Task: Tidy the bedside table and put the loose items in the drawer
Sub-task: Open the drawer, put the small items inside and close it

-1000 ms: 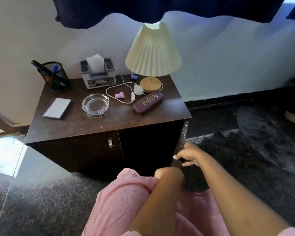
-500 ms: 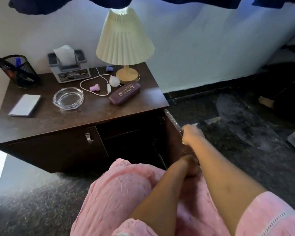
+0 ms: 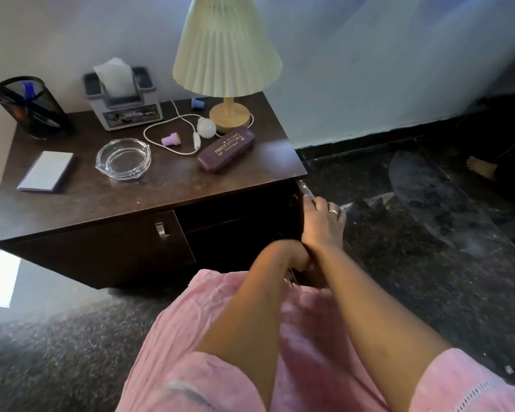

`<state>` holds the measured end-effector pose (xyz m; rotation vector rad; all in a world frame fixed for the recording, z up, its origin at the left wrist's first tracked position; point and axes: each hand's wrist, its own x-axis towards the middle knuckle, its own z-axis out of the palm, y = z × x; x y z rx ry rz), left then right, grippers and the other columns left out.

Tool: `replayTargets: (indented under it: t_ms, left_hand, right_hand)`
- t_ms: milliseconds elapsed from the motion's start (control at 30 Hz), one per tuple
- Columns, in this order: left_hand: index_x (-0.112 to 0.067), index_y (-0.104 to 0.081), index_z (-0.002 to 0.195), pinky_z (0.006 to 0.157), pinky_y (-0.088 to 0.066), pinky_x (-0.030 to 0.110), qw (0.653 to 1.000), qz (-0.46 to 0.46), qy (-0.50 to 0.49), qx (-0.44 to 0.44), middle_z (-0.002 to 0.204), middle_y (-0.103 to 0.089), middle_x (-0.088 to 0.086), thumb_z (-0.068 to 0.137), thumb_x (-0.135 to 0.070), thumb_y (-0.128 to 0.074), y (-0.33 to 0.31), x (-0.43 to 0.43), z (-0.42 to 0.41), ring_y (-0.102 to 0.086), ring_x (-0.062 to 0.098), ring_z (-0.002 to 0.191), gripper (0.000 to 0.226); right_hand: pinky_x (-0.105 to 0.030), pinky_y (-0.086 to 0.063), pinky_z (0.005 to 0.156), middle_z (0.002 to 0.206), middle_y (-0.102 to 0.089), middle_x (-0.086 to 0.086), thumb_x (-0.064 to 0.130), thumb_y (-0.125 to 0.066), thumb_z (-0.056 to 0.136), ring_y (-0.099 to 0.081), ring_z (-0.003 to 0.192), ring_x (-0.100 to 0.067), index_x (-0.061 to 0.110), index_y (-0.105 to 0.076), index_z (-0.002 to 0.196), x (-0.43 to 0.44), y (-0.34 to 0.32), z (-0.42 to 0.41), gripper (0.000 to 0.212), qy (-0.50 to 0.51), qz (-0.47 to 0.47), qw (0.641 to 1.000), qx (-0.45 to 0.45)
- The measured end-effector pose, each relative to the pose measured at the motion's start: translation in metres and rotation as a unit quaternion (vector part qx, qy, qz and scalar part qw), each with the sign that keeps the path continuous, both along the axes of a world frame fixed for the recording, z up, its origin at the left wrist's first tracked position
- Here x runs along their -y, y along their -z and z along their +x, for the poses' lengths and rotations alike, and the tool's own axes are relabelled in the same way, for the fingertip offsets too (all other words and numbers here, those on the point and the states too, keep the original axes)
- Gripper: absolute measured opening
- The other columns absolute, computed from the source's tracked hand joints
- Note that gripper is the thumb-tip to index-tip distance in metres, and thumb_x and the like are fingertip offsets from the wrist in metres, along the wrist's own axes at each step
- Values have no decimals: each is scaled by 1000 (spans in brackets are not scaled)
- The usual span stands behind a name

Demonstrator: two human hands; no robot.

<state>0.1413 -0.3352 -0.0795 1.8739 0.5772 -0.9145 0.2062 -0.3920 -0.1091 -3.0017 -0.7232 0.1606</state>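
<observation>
The dark brown bedside table [image 3: 167, 188] carries a purple glasses case [image 3: 226, 149], a glass ashtray [image 3: 123, 158], a pale notepad [image 3: 46, 171], a pink plug [image 3: 170, 140], a blue plug [image 3: 197, 103] and a white looped cable [image 3: 196, 141] with a round white bulb [image 3: 206, 128]. The right cabinet door [image 3: 305, 188] stands swung open, and the space behind it is dark. My right hand [image 3: 321, 221] grips the door's top edge. My left hand [image 3: 297, 257] is curled around the door's edge lower down, partly hidden under my right wrist.
A pleated cream lamp [image 3: 227, 49], a grey tissue box [image 3: 125, 105] and a black mesh pen holder [image 3: 33, 111] stand along the back. The left front panel with a metal handle [image 3: 160, 230] is closed. Dark speckled floor lies to the right. My pink skirt fills the foreground.
The right cabinet door has swung further out to the right with both hands on it. My view has come closer to the table.
</observation>
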Motion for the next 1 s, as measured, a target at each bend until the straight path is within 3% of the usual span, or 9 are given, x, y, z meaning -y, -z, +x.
replayTargets:
  t_ms: [100, 200, 367, 433, 500, 633, 767, 900, 1000]
  left_hand:
    - [-4, -58, 124, 47, -45, 21, 993, 71, -75, 53, 112, -63, 15, 94, -12, -46, -8, -58, -4, -57, 22, 81, 33]
    - [-11, -58, 120, 71, -42, 29, 944, 7, -326, 45, 110, -61, 7, 96, -18, -47, -1, -106, -25, -56, 19, 81, 27]
    - [-7, -54, 128, 71, -43, 33, 691, -46, -720, 58, 83, -55, 2, 95, -19, -46, 44, -157, -88, -56, 20, 82, 36]
    - [-12, -49, 135, 86, -44, 38, 584, -104, -803, 59, 100, -59, 3, 97, -24, -45, 57, -165, -102, -55, 21, 103, 40]
    - [-17, -44, 139, 99, -43, 41, 537, -125, -832, 64, 128, -54, 5, 97, -37, -44, 57, -167, -107, -50, 22, 121, 46]
    - [-24, -39, 142, 93, -44, 39, 537, -122, -827, 113, 140, -45, 3, 94, -55, -37, 54, -171, -105, -49, 21, 115, 57]
    - [-17, -28, 147, 98, -44, 42, 539, -116, -825, 124, 145, -44, 8, 81, -68, -50, 53, -170, -98, -52, 27, 124, 86]
    - [-13, -12, 151, 105, -42, 44, 518, -49, -851, 72, 145, -43, 15, 73, -35, -76, 54, -161, -101, -50, 31, 126, 103]
    - [-15, -13, 151, 103, -42, 36, 503, -10, -861, 71, 146, -42, 13, 83, -12, -65, 56, -160, -113, -48, 29, 128, 86]
  right_hand:
    - [-54, -5, 116, 140, -40, -3, 16, -49, 91, -32, 134, -29, 24, -51, 128, -24, 3, -12, 38, -65, 22, 998, 3]
    - [-42, -32, 111, 132, -53, -5, 16, -52, 89, -49, 124, -29, 23, -59, 125, -65, 8, -28, 38, -101, 109, 977, -153]
    - [-29, -37, 107, 141, -50, -10, 6, -58, 88, -49, 128, -25, 11, -46, 139, -137, 9, -66, 52, -116, 152, 893, -406]
    - [-31, -34, 107, 152, -35, -8, 9, -58, 90, -38, 137, -25, 13, -28, 149, -161, 4, -78, 66, -101, 150, 867, -463]
    - [-33, -31, 109, 157, -23, -9, 7, -58, 91, -27, 142, -27, 13, -19, 151, -179, 1, -84, 72, -96, 143, 858, -485]
    - [-35, -37, 106, 156, -23, -12, -3, -46, 91, -32, 139, -30, 13, -19, 151, -189, 6, -82, 68, -84, 130, 861, -484]
    - [-26, -46, 75, 139, -49, -9, -8, -36, 88, -52, 110, -23, 19, -46, 139, -183, 7, -76, 58, -102, 103, 864, -482]
    - [-39, -42, 98, 134, -57, 4, -7, -33, 91, -56, 119, -18, 25, -53, 133, -174, -4, -78, 56, -153, -10, 831, -535]
    - [-38, -41, 100, 135, -56, 8, -12, -34, 90, -54, 121, -13, 25, -54, 133, -172, -10, -85, 60, -184, -78, 815, -545]
